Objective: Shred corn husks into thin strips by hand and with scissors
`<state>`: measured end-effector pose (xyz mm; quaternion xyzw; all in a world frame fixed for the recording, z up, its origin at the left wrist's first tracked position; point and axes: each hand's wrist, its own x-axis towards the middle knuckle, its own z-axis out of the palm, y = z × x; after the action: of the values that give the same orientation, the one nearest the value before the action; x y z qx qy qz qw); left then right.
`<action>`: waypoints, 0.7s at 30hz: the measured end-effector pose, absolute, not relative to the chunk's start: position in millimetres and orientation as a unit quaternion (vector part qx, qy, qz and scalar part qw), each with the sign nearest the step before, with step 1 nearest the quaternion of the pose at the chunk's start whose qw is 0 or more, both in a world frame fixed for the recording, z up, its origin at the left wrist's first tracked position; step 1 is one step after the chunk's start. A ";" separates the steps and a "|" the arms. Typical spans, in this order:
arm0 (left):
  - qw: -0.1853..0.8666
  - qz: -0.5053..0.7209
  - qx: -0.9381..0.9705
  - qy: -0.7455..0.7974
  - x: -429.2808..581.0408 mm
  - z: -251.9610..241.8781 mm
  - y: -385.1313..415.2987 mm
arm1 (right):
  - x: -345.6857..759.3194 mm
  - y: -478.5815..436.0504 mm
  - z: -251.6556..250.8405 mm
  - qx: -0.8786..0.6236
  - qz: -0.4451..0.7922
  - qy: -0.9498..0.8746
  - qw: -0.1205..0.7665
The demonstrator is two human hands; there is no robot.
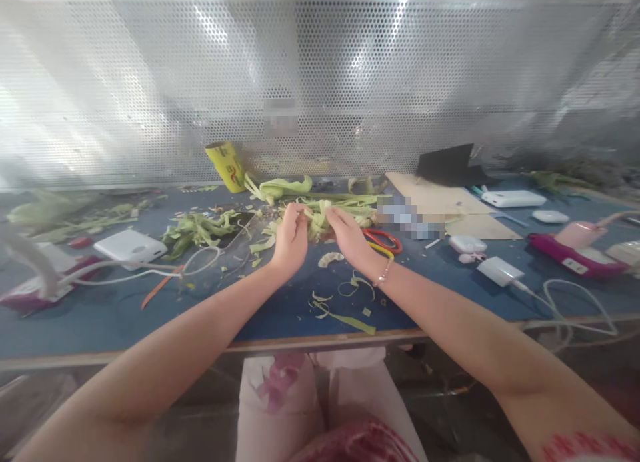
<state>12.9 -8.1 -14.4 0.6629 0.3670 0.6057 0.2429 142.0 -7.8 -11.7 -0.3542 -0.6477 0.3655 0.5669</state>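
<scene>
At the middle of the bench my left hand (291, 235) and my right hand (347, 232) face each other, a short gap apart. Between them is a bunch of pale green leafy strips (318, 221), like husks or stalks, and the fingers of both hands curl in on it. A beaded bracelet circles my right wrist. Beside that wrist are red handle loops (387, 239), like those of scissors, and a yellow loop, both partly hidden by my hand. A curved whitish piece (331, 259) lies just below the hands.
More green leaves (200, 232) lie at left, near a white power bank (130, 247) and its cables. Behind stands a yellow tube (227, 167), before a perforated metal screen (330, 69). Cardboard (435, 199), a white charger (500, 271) and a magenta power strip (575, 257) occupy the right.
</scene>
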 end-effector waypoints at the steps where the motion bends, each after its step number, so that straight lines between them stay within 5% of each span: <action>1: 0.257 0.609 0.657 0.361 13.8 -14.8 -8.7 | 142.5 -9.2 -10.1 -0.367 0.358 -0.644 0.567; 10: 0.211 0.622 0.620 0.429 15.9 -15.9 -6.0 | 135.4 -18.6 -11.0 -0.370 0.203 -0.697 0.579; 21: 0.254 0.620 0.607 0.428 23.3 -0.9 -20.9 | 136.5 -22.0 -10.7 -0.353 0.199 -0.671 0.621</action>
<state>23.3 -20.9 -0.9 0.6067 0.4276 0.6201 0.2540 136.5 -22.0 -10.7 -0.3529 -0.6705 0.1995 0.6213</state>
